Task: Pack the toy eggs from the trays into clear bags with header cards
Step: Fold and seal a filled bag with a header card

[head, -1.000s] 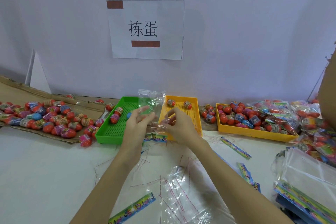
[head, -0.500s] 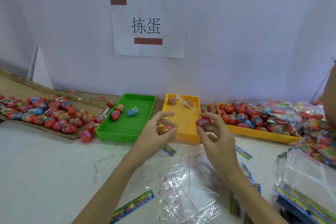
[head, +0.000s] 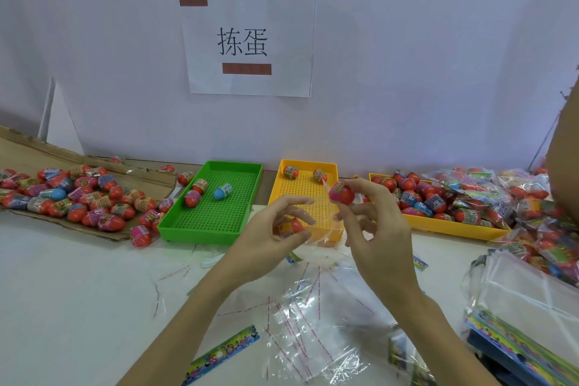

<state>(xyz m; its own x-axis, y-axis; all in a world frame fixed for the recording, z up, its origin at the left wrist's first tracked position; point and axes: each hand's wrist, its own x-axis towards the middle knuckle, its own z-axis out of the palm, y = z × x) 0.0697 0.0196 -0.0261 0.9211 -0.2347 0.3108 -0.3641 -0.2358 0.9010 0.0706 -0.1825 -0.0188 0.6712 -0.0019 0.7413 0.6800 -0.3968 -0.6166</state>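
Green tray (head: 216, 222) with 2 red eggs and 1 blue egg (head: 222, 191); yellow tray (head: 305, 194); white table (head: 78, 291)

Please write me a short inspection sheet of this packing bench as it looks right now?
Surface: white table, bare at the near left.
Job's things: green tray holds three toy eggs; small yellow tray two; large yellow tray heaped. Clear bags and a header card lie in front.
Clutter: loose eggs on cardboard at left; filled bags at right.
Grippers: left hand holds a clear bag with an egg in it; right hand pinches a red egg beside it.
Cables: nothing seen.
Surroundings: white wall with a paper sign.
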